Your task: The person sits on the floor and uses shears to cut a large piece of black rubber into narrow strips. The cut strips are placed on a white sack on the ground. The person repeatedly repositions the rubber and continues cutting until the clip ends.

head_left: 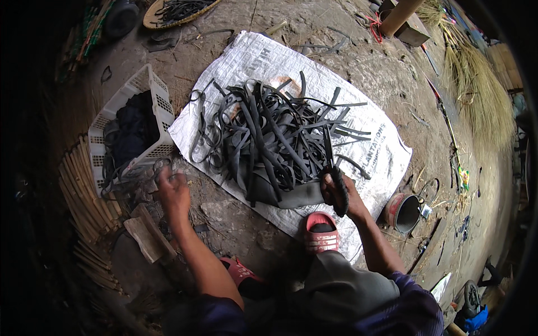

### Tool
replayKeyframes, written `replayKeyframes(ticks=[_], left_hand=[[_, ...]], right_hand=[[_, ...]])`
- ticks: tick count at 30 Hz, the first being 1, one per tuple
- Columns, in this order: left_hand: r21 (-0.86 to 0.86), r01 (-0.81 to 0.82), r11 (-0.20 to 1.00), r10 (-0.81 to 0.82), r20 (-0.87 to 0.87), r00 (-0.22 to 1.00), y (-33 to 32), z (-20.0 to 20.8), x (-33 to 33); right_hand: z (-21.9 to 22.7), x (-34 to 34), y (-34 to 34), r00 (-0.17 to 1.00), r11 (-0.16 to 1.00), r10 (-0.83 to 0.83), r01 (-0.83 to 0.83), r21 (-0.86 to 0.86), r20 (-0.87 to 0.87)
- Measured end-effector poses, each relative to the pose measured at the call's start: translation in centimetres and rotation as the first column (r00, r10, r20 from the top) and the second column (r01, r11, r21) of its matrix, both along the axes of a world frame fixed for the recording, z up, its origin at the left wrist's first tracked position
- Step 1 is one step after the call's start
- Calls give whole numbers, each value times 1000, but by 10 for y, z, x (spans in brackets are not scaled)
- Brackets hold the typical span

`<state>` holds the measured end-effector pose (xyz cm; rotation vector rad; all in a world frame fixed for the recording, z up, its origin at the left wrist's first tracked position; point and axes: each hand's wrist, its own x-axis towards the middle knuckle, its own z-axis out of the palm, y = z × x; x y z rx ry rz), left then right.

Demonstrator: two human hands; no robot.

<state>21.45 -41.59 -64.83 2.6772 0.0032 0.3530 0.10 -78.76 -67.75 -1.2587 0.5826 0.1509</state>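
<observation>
My right hand is closed round the black-wrapped handles of a pair of scissors, whose dark blades point away from me over the pile. Beside that hand lies a wide piece of black rubber; whether the fingers also grip it I cannot tell. A tangled heap of black rubber strips covers the middle of a white woven sack. To the left, my left hand hovers by the near corner of a white plastic basket. Its fingers are smeared by motion, and a thin dark strip shows close to them.
Dark rubber material fills the basket. Bundled sticks and a wood block lie at left. A round woven tray with strips sits at the back. At right are a tin can and broom grass.
</observation>
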Motion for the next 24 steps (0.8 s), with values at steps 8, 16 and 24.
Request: replayKeyframes(ticks=[8,16,24], left_hand=[[-113,365,924,-356,-602,715,-193,-64,-83],[-635,127,762,-553,-535,639,-163,-103,-102],[-564,110,818,-454,-517,726,-161,-97,-114]], right_hand=[[3,-1,3,998,994,50,-53,-93,-29],[-5,-9,3,989,995,72,-80,-58,-131],[-17,-8,18,972,976,209,-213,-36,-106]])
